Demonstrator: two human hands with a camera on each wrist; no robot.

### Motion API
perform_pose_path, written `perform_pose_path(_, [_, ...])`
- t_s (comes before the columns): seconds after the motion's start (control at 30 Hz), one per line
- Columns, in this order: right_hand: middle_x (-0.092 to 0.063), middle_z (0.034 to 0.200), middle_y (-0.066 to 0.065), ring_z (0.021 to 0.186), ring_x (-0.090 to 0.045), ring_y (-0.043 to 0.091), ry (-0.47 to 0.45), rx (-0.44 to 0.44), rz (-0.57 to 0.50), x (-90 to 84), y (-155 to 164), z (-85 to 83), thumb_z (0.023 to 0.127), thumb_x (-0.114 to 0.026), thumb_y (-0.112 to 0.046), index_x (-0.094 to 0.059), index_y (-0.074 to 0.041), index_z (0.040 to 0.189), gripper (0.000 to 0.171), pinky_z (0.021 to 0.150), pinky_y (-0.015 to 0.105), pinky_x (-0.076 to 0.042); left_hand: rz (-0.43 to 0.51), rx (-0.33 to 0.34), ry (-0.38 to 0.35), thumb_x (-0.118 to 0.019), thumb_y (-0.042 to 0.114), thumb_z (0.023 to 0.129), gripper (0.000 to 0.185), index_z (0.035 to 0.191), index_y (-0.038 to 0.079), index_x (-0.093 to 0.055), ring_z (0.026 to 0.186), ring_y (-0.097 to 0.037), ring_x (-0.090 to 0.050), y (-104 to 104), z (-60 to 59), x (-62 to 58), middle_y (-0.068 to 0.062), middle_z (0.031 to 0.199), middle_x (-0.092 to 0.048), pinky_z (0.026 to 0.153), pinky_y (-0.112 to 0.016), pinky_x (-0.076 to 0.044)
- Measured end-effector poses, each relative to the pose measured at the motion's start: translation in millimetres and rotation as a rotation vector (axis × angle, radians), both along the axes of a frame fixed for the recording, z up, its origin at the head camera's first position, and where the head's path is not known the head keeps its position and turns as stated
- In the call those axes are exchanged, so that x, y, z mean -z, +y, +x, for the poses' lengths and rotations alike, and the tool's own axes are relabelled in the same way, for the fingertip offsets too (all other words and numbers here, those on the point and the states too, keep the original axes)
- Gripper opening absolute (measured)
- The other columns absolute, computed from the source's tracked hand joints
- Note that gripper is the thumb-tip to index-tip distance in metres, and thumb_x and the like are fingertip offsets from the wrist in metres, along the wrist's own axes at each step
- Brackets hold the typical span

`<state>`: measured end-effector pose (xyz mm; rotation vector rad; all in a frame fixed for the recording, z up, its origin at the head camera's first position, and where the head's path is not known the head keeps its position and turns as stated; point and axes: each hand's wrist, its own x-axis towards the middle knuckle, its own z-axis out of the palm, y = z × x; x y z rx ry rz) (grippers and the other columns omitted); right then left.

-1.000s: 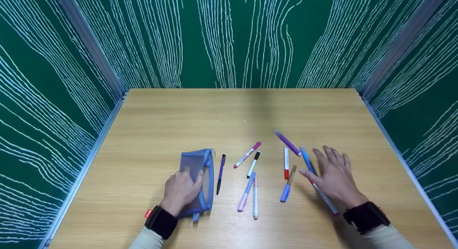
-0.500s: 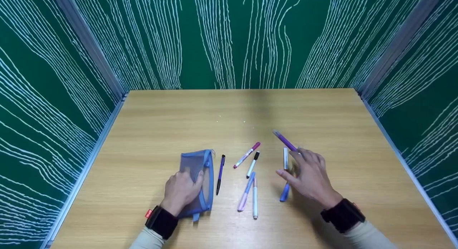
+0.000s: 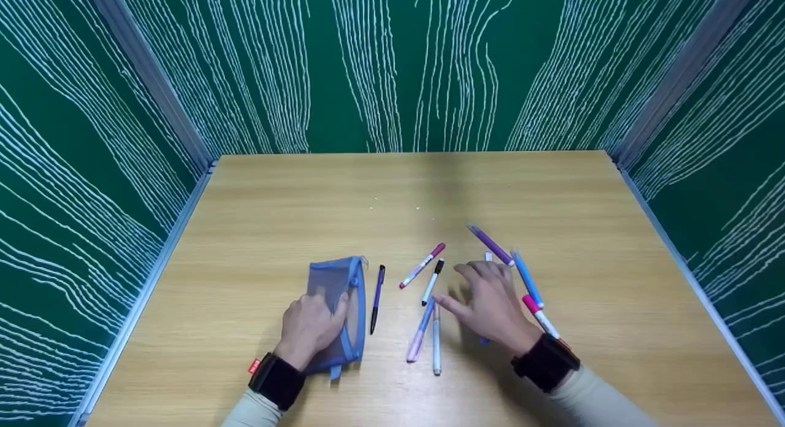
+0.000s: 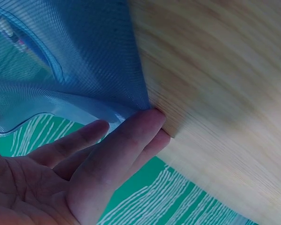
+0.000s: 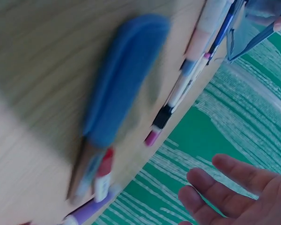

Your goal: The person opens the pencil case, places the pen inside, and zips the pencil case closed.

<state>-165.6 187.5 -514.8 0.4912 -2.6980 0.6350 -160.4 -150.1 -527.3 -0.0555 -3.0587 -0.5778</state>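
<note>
My left hand (image 3: 313, 326) grips the blue mesh pencil case (image 3: 334, 273), its thumb along the zipped side; in the left wrist view the fingers (image 4: 117, 154) touch the mesh edge. With fingers spread and nothing held, my right hand (image 3: 490, 301) hovers over a blue-capped pen (image 5: 126, 79) and a red-capped white marker (image 5: 103, 176), mostly hiding both in the head view. Left of its thumb lie a blue-and-pink pen (image 3: 421, 332), a pale blue pen (image 3: 436, 347) and a black-capped marker (image 3: 433, 283).
A dark purple ballpoint pen (image 3: 377, 299) lies beside the case, and a magenta-capped marker (image 3: 422, 266) farther right. Beyond my right hand are a purple pen (image 3: 490, 245), a blue pen (image 3: 527, 278) and a pink-capped marker (image 3: 541, 316). Green walls enclose the wooden table (image 3: 294, 194).
My right hand has swept left across the pens, uncovering the blue pen and the pink-capped marker. The left hand and pencil case stay put.
</note>
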Motion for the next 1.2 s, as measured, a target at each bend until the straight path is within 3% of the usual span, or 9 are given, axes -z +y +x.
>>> perform_pose_path(0.3, [-0.072,0.104,0.011,0.103,-0.065,0.035,0.011,-0.01,0.012,-1.2,-36,-3.5,0.088,-0.072,-0.061,-0.074,-0.004,0.109,0.061,0.097,0.058,-0.042,0.005,-0.001,-0.025,-0.048,0.053,0.102,0.062,0.116,-0.006,-0.063,0.069,-0.031,-0.064,1,0.0,-1.2,-0.018,0.084,-0.065,0.058,-0.042,-0.051])
perform_pose_path(0.47, [-0.072,0.098,0.01,0.095,-0.066,0.032,-0.011,-0.028,0.011,-1.0,-55,-4.9,0.088,-0.073,-0.058,-0.076,-0.004,0.104,0.056,0.095,0.056,-0.043,-0.001,-0.003,-0.034,-0.047,0.054,0.102,0.063,0.117,-0.006,-0.062,0.067,-0.029,-0.061,2,-0.3,-1.5,-0.017,0.083,-0.064,0.057,-0.04,-0.05])
perform_pose_path(0.63, [-0.071,0.087,0.009,0.082,-0.065,0.028,-0.01,-0.073,-0.016,-0.7,-71,-7.2,0.086,-0.078,-0.051,-0.075,-0.004,0.094,0.047,0.084,0.051,-0.044,-0.012,-0.007,-0.045,-0.046,0.055,0.102,0.064,0.116,-0.005,-0.062,0.065,-0.028,-0.06,2,0.3,-1.5,-0.016,0.081,-0.062,0.055,-0.039,-0.049])
perform_pose_path(0.8, [-0.072,0.08,0.008,0.076,-0.064,0.027,-0.023,-0.11,-0.025,-1.4,-85,-12.2,0.084,-0.081,-0.044,-0.075,-0.006,0.087,0.039,0.076,0.046,-0.047,-0.005,-0.006,-0.017,-0.047,0.054,0.101,0.064,0.115,-0.006,-0.063,0.071,-0.035,-0.066,2,0.8,-0.4,-0.02,0.084,-0.066,0.059,-0.045,-0.052])
perform_pose_path(0.9, [-0.07,0.075,0.007,0.071,-0.064,0.025,-0.013,-0.117,-0.01,-1.1,-94,-14.6,0.083,-0.082,-0.043,-0.074,-0.005,0.084,0.038,0.072,0.044,-0.048,-0.01,-0.003,0.0,-0.047,0.054,0.101,0.063,0.116,-0.006,-0.064,0.079,-0.04,-0.069,2,1.0,0.0,-0.023,0.089,-0.069,0.064,-0.049,-0.054])
perform_pose_path(1.2, [-0.054,0.059,-0.003,0.06,-0.058,0.023,-0.034,-0.103,0.103,0.5,-115,-19.5,0.085,-0.078,-0.049,-0.057,-0.015,0.064,0.045,0.072,0.047,-0.046,-0.013,0.001,-0.038,-0.046,0.055,0.102,0.066,0.122,-0.006,-0.061,0.074,-0.033,-0.066,1,0.2,-0.6,-0.02,0.088,-0.066,0.062,-0.043,-0.052])
